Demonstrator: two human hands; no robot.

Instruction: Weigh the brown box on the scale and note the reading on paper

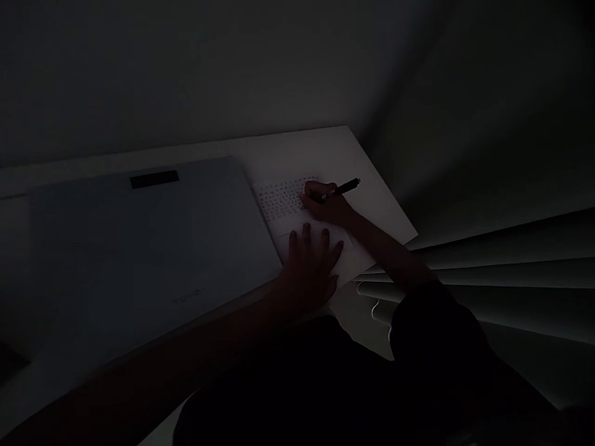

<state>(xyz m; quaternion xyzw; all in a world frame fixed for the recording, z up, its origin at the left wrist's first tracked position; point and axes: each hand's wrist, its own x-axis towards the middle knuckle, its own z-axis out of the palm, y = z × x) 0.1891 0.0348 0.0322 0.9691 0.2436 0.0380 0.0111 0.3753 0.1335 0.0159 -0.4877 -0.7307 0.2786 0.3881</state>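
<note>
Dark slim pen [341,188] with black barrel, clamped in right hand [325,204], tip down on white sheet of paper [283,207] covered in rows of small handwriting. From left: large pale-blue flat case [139,248] with black rectangular label, lying closed on white desk [325,148], contents hidden. Next, left hand [309,266], fingers spread and flat, pressing paper's lower part, likely steadying it. Far right, window blinds [511,266]. Very dim scene.
</note>
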